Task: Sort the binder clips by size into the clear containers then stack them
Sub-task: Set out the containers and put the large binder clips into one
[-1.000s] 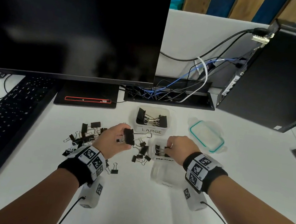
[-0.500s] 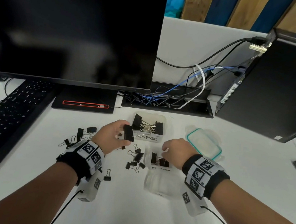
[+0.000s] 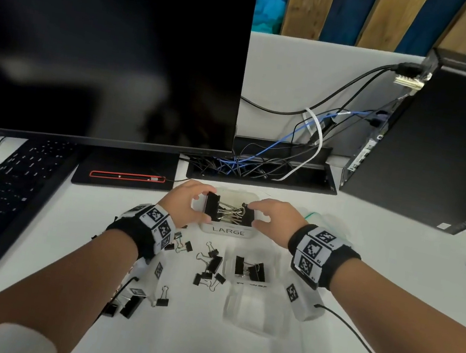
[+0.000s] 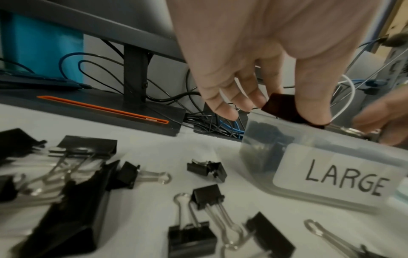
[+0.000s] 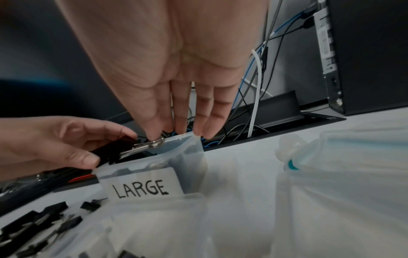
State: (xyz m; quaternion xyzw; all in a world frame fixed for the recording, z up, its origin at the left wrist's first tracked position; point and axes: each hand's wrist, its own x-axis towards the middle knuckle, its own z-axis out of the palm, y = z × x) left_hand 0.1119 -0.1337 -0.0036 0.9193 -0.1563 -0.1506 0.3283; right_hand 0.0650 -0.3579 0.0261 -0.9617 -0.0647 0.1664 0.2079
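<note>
- Since a moment ago, both our hands have moved up to the LARGE container (image 3: 226, 230), at twelve o'clock on the bench (image 3: 365, 256).
- Our left hand (image 3: 188, 203) pinches a large binder clip (image 4: 284, 108) over the container's rim.
- Our right hand (image 3: 275, 220) has nearly straight fingers; fingertips (image 5: 154, 132) touch the clip's wire handle.
- Loose clips (image 3: 209, 266) lie at six o'clock of the container.

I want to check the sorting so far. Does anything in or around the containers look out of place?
Nothing looks damaged or missorted. The LARGE container holds big clips, and the left hand holds another large binder clip at its rim. Loose clips lie scattered, unsorted, on the desk, and the teal-rimmed lid lies off to the side.
</note>
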